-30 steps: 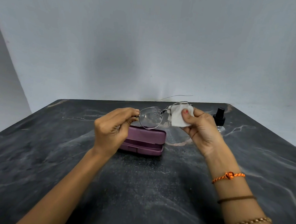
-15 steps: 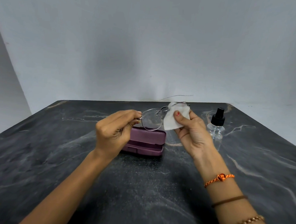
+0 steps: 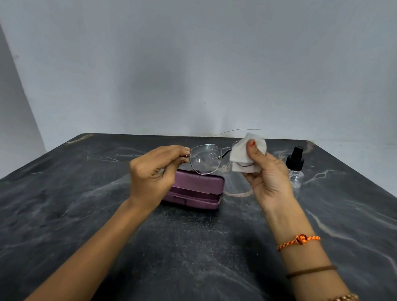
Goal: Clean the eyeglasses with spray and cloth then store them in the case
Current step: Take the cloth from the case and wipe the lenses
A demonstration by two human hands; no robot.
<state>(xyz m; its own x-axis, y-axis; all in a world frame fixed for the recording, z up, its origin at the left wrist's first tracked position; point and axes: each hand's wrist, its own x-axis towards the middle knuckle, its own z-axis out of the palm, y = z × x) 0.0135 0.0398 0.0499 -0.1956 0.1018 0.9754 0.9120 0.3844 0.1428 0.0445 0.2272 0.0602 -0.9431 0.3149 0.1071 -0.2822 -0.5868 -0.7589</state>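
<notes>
The left hand (image 3: 151,174) pinches the glasses (image 3: 206,158) by the frame's left end, above the closed case (image 3: 196,190). The right hand (image 3: 268,177) pinches a cloth (image 3: 241,150) folded over the other lens. The spray bottle (image 3: 295,165) stands on the worktop (image 3: 51,211) just beside that hand.

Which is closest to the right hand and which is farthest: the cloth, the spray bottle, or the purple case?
From the right hand:
1. Cloth: pinched in that hand's fingers, over one lens of the eyeglasses.
2. Spray bottle: standing just to its right on the table.
3. Purple case: closed, lying off to its left.
</notes>
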